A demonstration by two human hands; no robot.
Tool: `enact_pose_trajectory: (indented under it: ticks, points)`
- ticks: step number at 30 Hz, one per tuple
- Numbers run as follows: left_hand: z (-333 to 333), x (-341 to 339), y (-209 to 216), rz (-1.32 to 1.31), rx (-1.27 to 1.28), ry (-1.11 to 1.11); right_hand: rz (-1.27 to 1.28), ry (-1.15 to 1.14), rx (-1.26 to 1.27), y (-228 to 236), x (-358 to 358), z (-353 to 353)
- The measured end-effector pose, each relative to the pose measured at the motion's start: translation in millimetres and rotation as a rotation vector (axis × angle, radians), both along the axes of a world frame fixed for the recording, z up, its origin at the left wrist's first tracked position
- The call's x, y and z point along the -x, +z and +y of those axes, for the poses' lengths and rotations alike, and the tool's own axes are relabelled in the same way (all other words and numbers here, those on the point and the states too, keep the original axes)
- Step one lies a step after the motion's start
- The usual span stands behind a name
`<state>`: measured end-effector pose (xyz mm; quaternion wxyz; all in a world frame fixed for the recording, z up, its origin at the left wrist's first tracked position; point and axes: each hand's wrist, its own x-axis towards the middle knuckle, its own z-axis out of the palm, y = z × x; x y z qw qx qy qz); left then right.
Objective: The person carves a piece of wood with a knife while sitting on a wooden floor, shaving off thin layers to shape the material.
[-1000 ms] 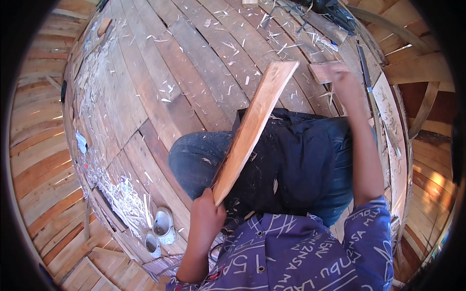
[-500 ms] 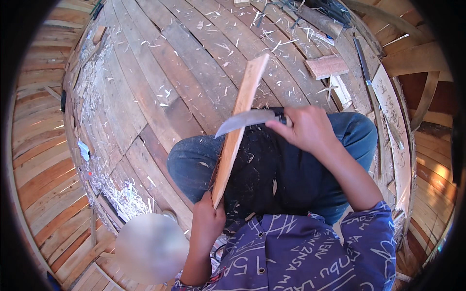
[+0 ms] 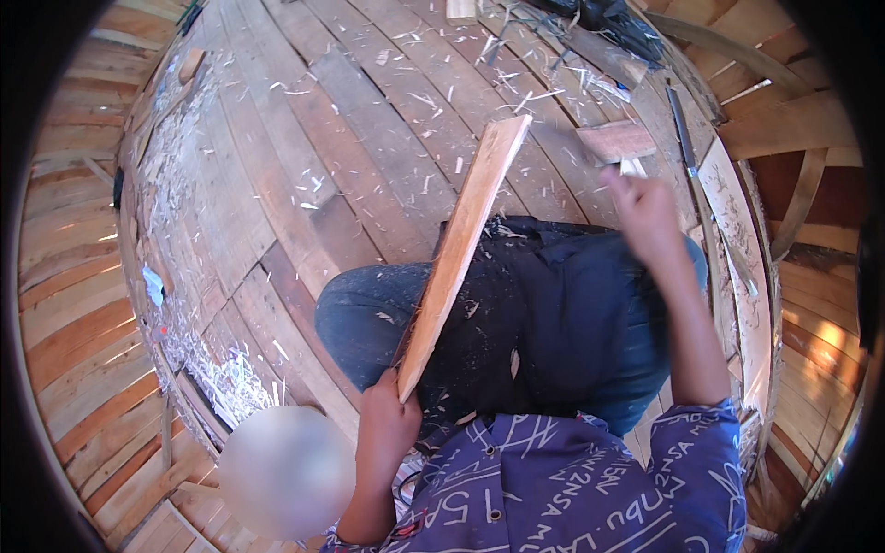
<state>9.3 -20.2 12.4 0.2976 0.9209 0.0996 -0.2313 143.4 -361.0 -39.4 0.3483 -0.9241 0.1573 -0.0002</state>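
My left hand (image 3: 387, 415) is closed around the lower end of a long, narrow wooden board (image 3: 461, 249). The board slants up and away to the right across my lap, its pale edge facing right. Raised to the right of the board is my right hand (image 3: 645, 210), closed on a knife (image 3: 564, 143). Motion smears the knife's blade, which points up and left, apart from the board. Dark cloth (image 3: 544, 295) with wood bits on it covers my lap between my bent knees.
Wood shavings (image 3: 230, 382) are heaped at the left of the plank floor (image 3: 304, 166), with more scattered ahead. A reddish wood block (image 3: 616, 141) lies beyond my right hand. Long boards (image 3: 737, 249) line the right side. A blurred round shape (image 3: 286, 472) fills the lower left.
My right hand has lifted the knife off the board and swung it up and to the right. The board's far end has shifted slightly right; my left hand still grips it.
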Motion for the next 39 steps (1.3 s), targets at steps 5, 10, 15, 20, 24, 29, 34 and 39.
enact_pose_trajectory:
  ticks: [5,10,15,20,24,29,34,39]
  points:
    - [-2.9,4.7,-0.5,-0.053,-0.01,-0.025,-0.002,0.494,0.208,26.2,28.9,61.3]
    - [-11.8,2.9,2.4,-0.009,-0.059,-0.003,-0.039,0.401,0.433,-10.3,-26.9,35.5]
    - [4.5,16.1,-4.4,-0.056,0.021,-0.015,-0.061,-0.399,0.24,-49.4,-81.8,-123.0]
    - [-1.1,7.1,-3.5,-0.043,-0.07,-0.035,0.086,-0.148,0.214,-5.7,-19.8,-48.5]
    - [-2.8,2.0,0.1,-0.003,-0.004,-0.043,0.05,0.404,0.183,31.5,31.7,44.1]
    - [-3.3,10.7,-0.3,-0.034,-0.048,-0.014,0.114,0.375,0.189,15.9,-4.3,57.8]
    - [1.8,12.8,-8.1,-0.105,0.036,-0.014,0.039,-0.307,0.287,-53.8,-75.1,-128.3]
    - [-3.9,5.6,-0.1,0.007,-0.031,-0.003,0.179,-0.115,0.09,25.4,-6.8,-34.5]
